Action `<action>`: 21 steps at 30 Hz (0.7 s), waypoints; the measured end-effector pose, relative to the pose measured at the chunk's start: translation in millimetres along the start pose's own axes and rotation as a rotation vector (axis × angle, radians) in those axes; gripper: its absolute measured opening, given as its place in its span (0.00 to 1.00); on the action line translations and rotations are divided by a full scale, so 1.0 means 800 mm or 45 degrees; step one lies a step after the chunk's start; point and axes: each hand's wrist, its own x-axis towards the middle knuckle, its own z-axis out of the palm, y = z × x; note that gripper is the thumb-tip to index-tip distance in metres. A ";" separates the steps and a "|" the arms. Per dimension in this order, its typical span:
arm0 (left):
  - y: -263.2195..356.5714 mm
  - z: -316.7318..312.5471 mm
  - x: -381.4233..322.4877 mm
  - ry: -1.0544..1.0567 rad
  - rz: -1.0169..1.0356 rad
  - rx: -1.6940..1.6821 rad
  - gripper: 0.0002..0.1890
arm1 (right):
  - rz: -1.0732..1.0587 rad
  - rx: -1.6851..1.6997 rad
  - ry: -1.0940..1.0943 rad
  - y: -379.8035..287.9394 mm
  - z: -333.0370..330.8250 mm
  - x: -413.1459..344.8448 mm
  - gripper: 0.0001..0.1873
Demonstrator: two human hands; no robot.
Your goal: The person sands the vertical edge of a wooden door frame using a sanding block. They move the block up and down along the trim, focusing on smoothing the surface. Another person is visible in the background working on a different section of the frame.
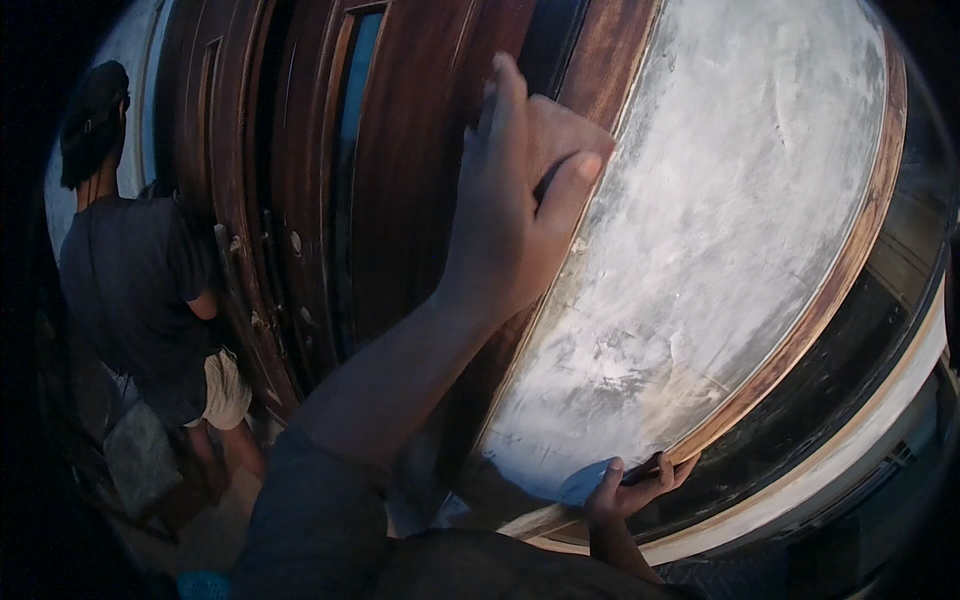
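Observation:
My left hand [499, 195] is raised, its thumb and fingers around a flat reddish-brown sheet [566, 139] that looks like sandpaper. The sheet lies at the brown wooden edge strip [611, 56] of a tall panel [720, 210], whose face is streaked white and grey. Lower down, my right hand [637, 487] grips the panel's other wooden edge [780, 367] near its bottom end, thumb on the left side and fingers curled on the right. A dark piece shows between its thumb and fingers; what it is cannot be told.
Dark brown wooden door panels [405, 172] with narrow openings stand behind my left arm. At the left a person [135, 292] in a dark shirt and light shorts stands facing away, beside a grey block-like object [142, 454]. A curved white-edged surface [847, 450] lies at the lower right.

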 end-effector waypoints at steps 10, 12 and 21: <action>0.005 0.004 0.002 0.052 -0.027 0.068 0.47 | -0.004 -0.071 -0.003 0.006 -0.002 -0.003 0.35; 0.006 0.005 -0.006 0.048 -0.038 0.038 0.48 | -0.009 -0.066 0.001 0.005 -0.003 -0.003 0.35; 0.006 0.007 0.008 0.180 0.235 0.060 0.44 | -0.020 -0.061 0.004 -0.002 -0.001 0.002 0.34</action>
